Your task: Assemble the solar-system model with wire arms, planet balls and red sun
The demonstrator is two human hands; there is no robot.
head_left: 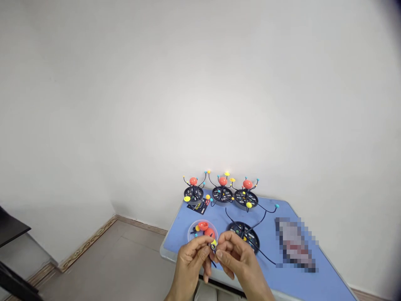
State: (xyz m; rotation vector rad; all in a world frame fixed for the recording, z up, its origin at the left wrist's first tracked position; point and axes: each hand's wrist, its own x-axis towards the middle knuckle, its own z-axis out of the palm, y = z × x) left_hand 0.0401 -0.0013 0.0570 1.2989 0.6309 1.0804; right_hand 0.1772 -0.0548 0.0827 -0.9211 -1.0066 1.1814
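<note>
Blue table w/ 3 planet models at back, clear dish of parts near front edge; L hand & R hand both pinched shut on small yellow-ball rod, just above dish.

Single head-worn camera, person's own viewpoint, facing forward and down. Left hand, right hand close, bottom centre; blue table just beyond; white wall filling upper frame.
</note>
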